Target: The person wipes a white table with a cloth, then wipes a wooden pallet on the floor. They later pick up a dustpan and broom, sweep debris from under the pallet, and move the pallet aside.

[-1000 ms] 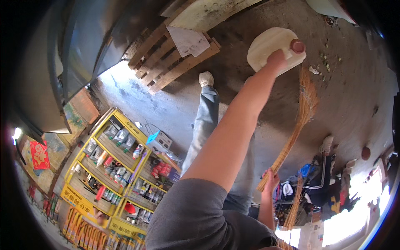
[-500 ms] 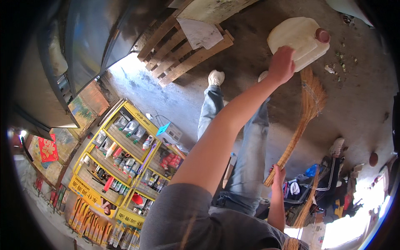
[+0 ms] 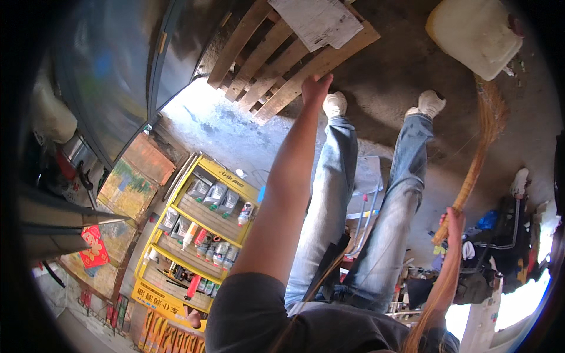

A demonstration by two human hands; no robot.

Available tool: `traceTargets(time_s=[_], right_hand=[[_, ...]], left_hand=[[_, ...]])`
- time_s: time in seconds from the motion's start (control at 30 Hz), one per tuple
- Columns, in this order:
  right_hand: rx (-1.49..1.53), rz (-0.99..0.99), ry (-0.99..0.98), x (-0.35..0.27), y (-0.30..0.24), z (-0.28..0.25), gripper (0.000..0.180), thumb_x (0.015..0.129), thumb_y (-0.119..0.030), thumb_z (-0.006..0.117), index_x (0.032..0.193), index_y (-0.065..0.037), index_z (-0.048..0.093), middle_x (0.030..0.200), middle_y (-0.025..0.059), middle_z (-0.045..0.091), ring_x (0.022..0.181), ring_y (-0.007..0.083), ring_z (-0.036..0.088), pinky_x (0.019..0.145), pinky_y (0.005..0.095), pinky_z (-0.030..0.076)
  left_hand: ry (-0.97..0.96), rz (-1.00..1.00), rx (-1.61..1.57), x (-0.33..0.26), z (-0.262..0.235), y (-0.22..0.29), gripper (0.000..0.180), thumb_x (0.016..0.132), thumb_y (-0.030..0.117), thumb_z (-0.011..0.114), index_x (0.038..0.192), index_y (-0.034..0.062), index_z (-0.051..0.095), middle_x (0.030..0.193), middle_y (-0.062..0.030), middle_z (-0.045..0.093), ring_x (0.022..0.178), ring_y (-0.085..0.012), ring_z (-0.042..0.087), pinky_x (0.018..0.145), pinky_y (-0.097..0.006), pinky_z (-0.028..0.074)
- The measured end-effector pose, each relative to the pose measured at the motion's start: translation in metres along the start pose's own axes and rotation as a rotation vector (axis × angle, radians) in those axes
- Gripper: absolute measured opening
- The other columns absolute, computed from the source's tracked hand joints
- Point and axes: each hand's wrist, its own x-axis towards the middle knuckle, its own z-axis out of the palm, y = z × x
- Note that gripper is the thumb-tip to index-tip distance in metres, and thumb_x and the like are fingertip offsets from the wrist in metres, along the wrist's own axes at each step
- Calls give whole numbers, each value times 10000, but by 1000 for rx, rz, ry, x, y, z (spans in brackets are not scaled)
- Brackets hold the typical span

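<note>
My left hand (image 3: 316, 89) is at the end of my outstretched left arm, in front of the near edge of the wooden pallet (image 3: 294, 91). Its fingers point away and are mostly hidden, and I cannot tell whether it touches the pallet. My right hand (image 3: 453, 225) is closed around the handle of a straw broom (image 3: 472, 170), at my right side. The broom's bristles spread out on the floor, up against a whitish plastic jerrycan (image 3: 474, 38) at the upper right.
A flat pale board (image 3: 318, 23) lies on the pallet. On the left stand dark metal doors (image 3: 126, 65) and a yellow shelf rack (image 3: 197, 235) with bottles. At the right is a cluttered heap with a blue bag (image 3: 487, 220). My feet are on the concrete floor (image 3: 382, 76).
My left hand has left the jerrycan and swung left to the pallet. The view has shifted, so the jerrycan and broom appear farther right. My right hand keeps its hold on the broom.
</note>
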Motion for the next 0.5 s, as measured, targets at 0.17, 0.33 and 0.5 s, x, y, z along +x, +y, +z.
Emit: traceTargets(time_s=[0.17,0.33,0.5], right_hand=[[-33,59,18,7,5,18,147,814,-145,576,849,-36,485,612,66,532,461,155,534,426,287,462],[-28,7,38,11,19,34,135,813,-116,566,839,-19,476,606,73,529,453,164,530,414,297,452],[-20,55,69,18,31,39,109,809,-90,555,822,-13,478,609,78,534,454,173,531,437,306,457]], left_hand=[[-136,71,201,89,-10,-15,901,709,668,615,1071,-155,558,1113,-294,579,1086,-398,545,944,-422,428],[98,142,409,136,18,-8,1101,645,769,585,1258,-129,410,1370,-287,354,1252,-374,388,1030,-435,328],[74,-77,329,168,16,-9,994,589,767,635,1105,-77,531,1161,-215,524,1118,-350,495,964,-418,394]])
